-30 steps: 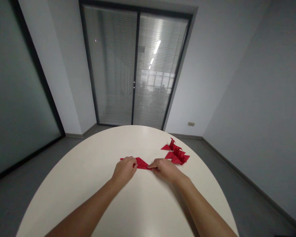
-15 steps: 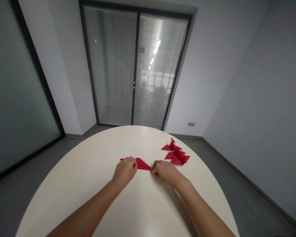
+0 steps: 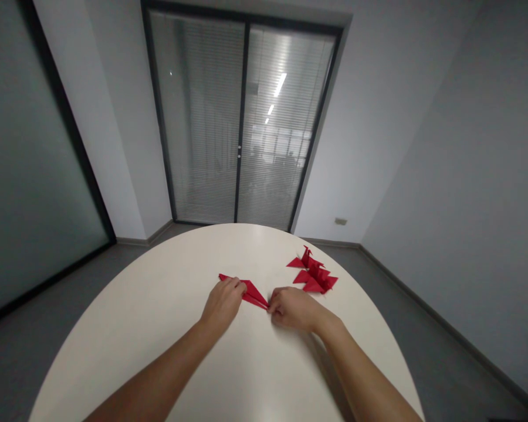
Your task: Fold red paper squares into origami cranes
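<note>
A folded piece of red origami paper (image 3: 255,294), long and pointed at both ends, lies between my hands low over the table. My left hand (image 3: 226,299) is closed over its left part, and a narrow red tip sticks out beyond the knuckles. With my right hand (image 3: 290,308) I pinch the paper's right point between thumb and fingers. A slit runs along the paper towards that point. Just past my right hand sit folded red paper cranes (image 3: 315,278), close together with wings spread; their exact number is hard to make out.
The round white table (image 3: 229,375) carries all of this, its curved edge on the far side and right. Beyond it stand a glass door with blinds (image 3: 242,117), pale walls, and a wall socket (image 3: 340,221) low down.
The red paper has tilted, its left tip higher and its right point slightly lower. My left hand's fingers have shifted along it, and the slit shows more clearly. The cranes stay put.
</note>
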The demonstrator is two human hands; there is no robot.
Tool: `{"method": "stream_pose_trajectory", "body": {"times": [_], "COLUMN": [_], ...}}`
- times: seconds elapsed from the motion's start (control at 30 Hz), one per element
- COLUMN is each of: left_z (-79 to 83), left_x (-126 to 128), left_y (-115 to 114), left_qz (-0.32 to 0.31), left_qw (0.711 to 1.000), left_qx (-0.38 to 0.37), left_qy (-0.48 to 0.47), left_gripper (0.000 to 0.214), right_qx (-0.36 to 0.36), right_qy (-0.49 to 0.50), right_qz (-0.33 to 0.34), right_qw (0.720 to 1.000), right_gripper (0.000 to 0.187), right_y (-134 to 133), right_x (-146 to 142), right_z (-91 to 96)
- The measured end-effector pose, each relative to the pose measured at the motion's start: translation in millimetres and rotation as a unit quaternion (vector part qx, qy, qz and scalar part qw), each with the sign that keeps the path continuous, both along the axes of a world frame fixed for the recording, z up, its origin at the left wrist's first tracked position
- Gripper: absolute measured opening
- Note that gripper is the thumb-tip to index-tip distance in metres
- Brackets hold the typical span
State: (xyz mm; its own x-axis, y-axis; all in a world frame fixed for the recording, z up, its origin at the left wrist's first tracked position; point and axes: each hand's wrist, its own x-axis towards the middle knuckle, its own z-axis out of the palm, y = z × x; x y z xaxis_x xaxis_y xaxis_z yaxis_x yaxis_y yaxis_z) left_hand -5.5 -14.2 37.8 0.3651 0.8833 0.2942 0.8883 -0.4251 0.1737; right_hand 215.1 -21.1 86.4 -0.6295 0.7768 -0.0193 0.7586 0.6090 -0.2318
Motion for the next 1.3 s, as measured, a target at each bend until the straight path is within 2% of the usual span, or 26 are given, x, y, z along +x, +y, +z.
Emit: {"method": "stream_pose_trajectory", "body": {"times": [0.1,0.2,0.3,0.37,0.43,0.5,0.6,0.7,0.83,1.03,1.2,1.3], "left_z": [-1.7,-3.1,-4.3,-5.1,-6.5,-8.7,-12.7,-14.8,-14.5,-15.4,-11.8,-9.3], "left_x": [-3.1,-5.0,-6.2,-7.1,-8.3,-9.8,-12.2,-14.7,-19.5,-25.2,-24.9,-24.0], "left_y": [-0.2,-1.7,-3.2,-3.6,-3.1,-1.9,0.8,3.3,5.7,8.1,9.2,7.9], "left_qz": [-0.021,-0.016,0.007,0.013,0.005,-0.02,-0.077,-0.114,-0.137,-0.149,-0.11,-0.102], "left_qw": [1.0,0.999,0.999,0.998,0.997,0.994,0.985,0.97,0.966,0.967,0.979,0.984], "left_qx": [0.0,-0.008,-0.015,-0.005,-0.004,-0.016,-0.04,-0.069,-0.089,-0.074,-0.055,-0.048], "left_qy": [-0.015,-0.029,-0.044,-0.055,-0.075,-0.102,-0.152,-0.203,-0.202,-0.192,-0.165,-0.135], "left_gripper": [0.022,0.023,0.021,0.018,0.017,0.018,0.02,0.024,0.021,0.022,0.013,0.015], "right_qx": [-0.037,-0.063,-0.011,0.044,0.075,0.082,0.084,0.094,0.082,0.059,0.079,0.087], "right_qy": [0.024,0.048,0.093,0.13,0.15,0.144,0.137,0.146,0.148,0.158,0.172,0.169], "right_qz": [0.033,0.046,0.037,0.033,0.054,0.088,0.122,0.126,0.125,0.097,0.084,0.074], "right_qw": [0.998,0.996,0.995,0.99,0.984,0.982,0.979,0.977,0.978,0.981,0.978,0.979], "right_gripper": [0.033,0.031,0.031,0.039,0.052,0.056,0.048,0.037,0.028,0.02,0.028,0.029], "right_y": [-0.7,-1.1,0.1,2.4,5.5,8.3,9.9,8.6,6.8,8.1,8.4,9.0], "right_x": [0.2,-0.9,-4.0,-6.7,-9.2,-10.7,-11.6,-12.2,-13.8,-15.4,-17.5,-20.1], "right_z": [-1.7,-4.7,-10.8,-17.2,-24.4,-30.5,-34.1,-32.6,-31.5,-34.6,-36.1,-38.4]}}
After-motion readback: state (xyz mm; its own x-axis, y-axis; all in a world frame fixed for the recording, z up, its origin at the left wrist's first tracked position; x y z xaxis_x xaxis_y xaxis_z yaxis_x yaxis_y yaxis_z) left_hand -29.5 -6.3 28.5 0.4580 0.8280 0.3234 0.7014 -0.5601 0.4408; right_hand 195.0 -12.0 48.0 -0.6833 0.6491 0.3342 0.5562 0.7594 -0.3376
